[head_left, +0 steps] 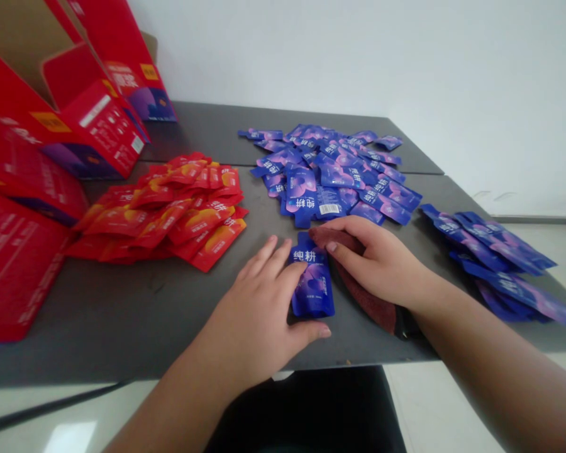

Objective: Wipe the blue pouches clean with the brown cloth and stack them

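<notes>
A single blue pouch [315, 286] with white lettering lies flat near the table's front edge. My left hand [268, 302] rests on its left side with fingers stretched and spread. Pinched in my right hand [372, 255] is a brown cloth [365, 299], its tip touching the pouch's spout end. The cloth trails down along the pouch's right side, partly hidden under my palm. Just beyond my hands spreads a loose heap of blue pouches [342, 173].
Left of my hands sits a pile of red sachets [165, 214]. Red cartons [92, 135], some with open flaps, crowd the far left. More blue pouches [504, 251] are stacked at the table's right edge. A white wall [358, 56] stands behind the grey table [122, 308].
</notes>
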The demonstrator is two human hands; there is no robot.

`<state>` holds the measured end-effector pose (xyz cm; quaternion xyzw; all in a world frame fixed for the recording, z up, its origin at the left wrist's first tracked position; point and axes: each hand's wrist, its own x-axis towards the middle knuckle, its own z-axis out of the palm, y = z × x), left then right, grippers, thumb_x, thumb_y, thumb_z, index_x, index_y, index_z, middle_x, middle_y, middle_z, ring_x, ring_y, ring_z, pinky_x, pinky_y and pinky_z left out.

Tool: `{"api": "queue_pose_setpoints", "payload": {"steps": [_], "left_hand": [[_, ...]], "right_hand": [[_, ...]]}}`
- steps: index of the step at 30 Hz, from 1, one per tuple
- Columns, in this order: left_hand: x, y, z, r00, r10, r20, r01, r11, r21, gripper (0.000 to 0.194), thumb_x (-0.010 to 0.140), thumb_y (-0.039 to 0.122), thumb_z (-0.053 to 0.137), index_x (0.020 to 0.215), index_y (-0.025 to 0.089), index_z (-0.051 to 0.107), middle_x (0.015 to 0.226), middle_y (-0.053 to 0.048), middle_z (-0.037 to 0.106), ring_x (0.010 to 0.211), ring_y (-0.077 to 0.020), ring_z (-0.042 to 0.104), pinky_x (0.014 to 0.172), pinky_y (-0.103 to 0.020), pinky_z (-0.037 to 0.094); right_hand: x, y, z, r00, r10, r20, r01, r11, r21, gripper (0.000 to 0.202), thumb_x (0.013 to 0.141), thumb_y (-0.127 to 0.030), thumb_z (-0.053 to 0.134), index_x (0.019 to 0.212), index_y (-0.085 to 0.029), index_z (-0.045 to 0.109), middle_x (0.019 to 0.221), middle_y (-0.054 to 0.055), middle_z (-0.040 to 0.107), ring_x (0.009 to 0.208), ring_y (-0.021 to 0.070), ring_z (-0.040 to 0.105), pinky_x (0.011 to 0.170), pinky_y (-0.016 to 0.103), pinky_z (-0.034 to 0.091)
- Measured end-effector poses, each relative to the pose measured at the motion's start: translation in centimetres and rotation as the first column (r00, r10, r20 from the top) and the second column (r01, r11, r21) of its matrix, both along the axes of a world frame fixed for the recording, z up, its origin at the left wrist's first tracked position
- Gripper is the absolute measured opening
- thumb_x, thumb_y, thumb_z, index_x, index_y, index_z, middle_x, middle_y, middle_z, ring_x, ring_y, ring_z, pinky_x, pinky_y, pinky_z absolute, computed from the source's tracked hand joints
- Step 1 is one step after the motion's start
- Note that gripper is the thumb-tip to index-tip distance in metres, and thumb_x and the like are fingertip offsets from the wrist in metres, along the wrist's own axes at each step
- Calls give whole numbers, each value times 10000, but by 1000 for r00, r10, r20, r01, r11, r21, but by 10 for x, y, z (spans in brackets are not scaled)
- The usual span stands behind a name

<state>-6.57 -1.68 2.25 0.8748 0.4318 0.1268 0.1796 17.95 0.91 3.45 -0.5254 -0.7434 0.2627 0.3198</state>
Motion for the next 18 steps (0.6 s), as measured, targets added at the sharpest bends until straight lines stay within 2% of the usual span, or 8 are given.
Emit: {"api": "queue_pose_setpoints", "payload": {"steps": [5,8,10,11,12,14,16,18], "left_hand": [[3,0,2,997,-69,23,68,997,23,495,1062,464,632,1510,253,630,1663,-60,548,1603,-322,413,1343,-591,266],[2,-1,4,993,-77,87,79,997,-12,453,1120,370,495,1543,253,609,1625,-36,591,1566,-287,477,1346,-566,271],[1,-3,6,977,4,213,16,996,-91,458,1128,361,453,1553,279,605,1621,-22,596,1544,-285,508,1328,-553,323],[0,-4,8,949,90,302,-38,984,-173,452,1130,384,450,1538,298,622,1604,-17,614,1525,-292,532,1311,-550,359],[-1,-6,11,893,209,398,-96,954,-285,448,1129,426,454,1516,305,646,1576,-22,641,1498,-306,562,1287,-550,402],[-3,-9,16,693,480,538,-131,818,-560,506,1122,523,427,1494,277,665,1511,-66,693,1433,-345,624,1210,-568,498],[-4,-14,21,510,654,559,-1,650,-760,625,1118,577,313,1564,237,588,1509,-117,688,1406,-371,647,1133,-592,564],[-5,-21,23,456,696,554,142,558,-817,697,1109,590,184,1651,253,465,1555,-122,649,1415,-356,644,1100,-580,591]], "right_hand": [[-1,1,1,999,-17,-43,16,1000,-16,244,1033,-292,657,1264,-286,737,1315,53,785,1229,290,734,1144,526,560],[0,2,2,997,-38,-72,37,999,-16,248,1035,-298,655,1265,-290,748,1305,49,790,1221,293,737,1125,517,569],[1,4,3,995,-65,-80,66,998,5,248,1030,-295,659,1258,-287,754,1305,43,791,1217,292,738,1125,510,561],[2,4,3,993,-86,-83,87,996,17,245,1027,-295,662,1252,-284,756,1307,40,790,1218,290,736,1133,509,551],[3,5,3,990,-110,-85,113,993,27,242,1024,-296,663,1247,-280,756,1308,38,790,1219,288,734,1143,509,539],[5,7,3,983,-159,-95,163,986,38,239,1023,-302,665,1241,-272,755,1301,38,792,1214,284,733,1158,511,521],[6,8,3,978,-181,-106,185,982,35,242,1024,-310,662,1244,-268,754,1296,41,794,1212,284,731,1164,518,513],[6,8,2,977,-179,-116,184,982,36,247,1024,-316,661,1248,-268,752,1298,44,794,1216,288,729,1167,530,511]]}}
